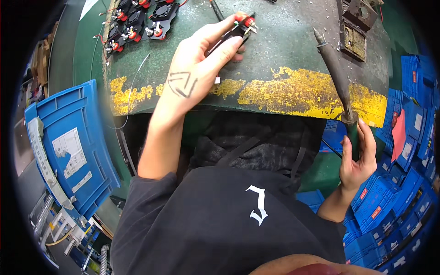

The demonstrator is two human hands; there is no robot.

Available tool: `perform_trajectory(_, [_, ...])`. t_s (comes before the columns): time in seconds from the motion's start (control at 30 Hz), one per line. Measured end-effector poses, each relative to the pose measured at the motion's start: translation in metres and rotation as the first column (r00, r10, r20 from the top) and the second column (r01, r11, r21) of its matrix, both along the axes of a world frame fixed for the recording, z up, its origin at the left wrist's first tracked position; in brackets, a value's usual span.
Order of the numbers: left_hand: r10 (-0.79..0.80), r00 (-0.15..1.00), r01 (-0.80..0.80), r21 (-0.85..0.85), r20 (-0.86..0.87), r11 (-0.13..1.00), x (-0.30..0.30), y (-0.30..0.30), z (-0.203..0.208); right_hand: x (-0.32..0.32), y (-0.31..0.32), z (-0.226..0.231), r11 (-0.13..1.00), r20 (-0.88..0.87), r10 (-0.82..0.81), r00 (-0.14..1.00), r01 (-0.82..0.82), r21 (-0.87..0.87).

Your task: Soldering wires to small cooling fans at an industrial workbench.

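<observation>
My left hand (201, 59) is closed round a black fan module (238, 31) with red terminals and metal posts, held over the far middle of the worktable. Its fingers hide much of the module. In my right hand (360, 158) is a soldering iron (337, 75), gripped by its green handle near the table's right front corner. The iron's dark barrel points up and away, its thin tip above the tabletop, apart from the module. Several similar fan modules (162, 13) with red terminals lie together at the far left.
A metal stand with a solder-cleaning tray (355, 43) sits at the far right. The green worktable (284, 55) has a worn yellow front edge. A thin wire (135, 78) lies at its left. Blue crates (380, 197) are stacked right; a blue bin (73, 146) stands left.
</observation>
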State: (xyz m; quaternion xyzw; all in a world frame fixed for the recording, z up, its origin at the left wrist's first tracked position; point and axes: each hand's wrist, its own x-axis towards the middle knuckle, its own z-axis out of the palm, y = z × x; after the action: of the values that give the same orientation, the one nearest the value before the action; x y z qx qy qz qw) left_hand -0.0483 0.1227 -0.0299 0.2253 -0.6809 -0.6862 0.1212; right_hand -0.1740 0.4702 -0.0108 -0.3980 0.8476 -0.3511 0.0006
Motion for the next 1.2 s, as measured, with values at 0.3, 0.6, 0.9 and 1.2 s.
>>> perform_trajectory(0.3, [0.095,0.990,-0.137,-0.586,-0.103,0.799,-0.007,0.026,-0.015,0.022,-0.011,0.012,0.988,-0.033,0.133,0.991,-0.130,0.083])
perform_trajectory(0.6, [0.056,0.993,-0.084,-0.286,-0.105,0.955,0.000,0.006,-0.027,0.038,-0.020,0.003,0.995,0.059,0.079,0.995,-0.082,0.054])
perform_trajectory(0.9, [0.019,0.985,-0.120,-0.595,-0.173,0.795,0.003,0.005,-0.031,0.041,-0.044,0.013,0.993,0.048,0.099,0.994,-0.102,0.064])
perform_trajectory(1.2, [0.002,0.979,-0.137,-0.654,-0.203,0.744,0.002,0.006,-0.036,0.038,-0.052,0.000,0.991,0.059,0.114,0.992,-0.117,0.062])
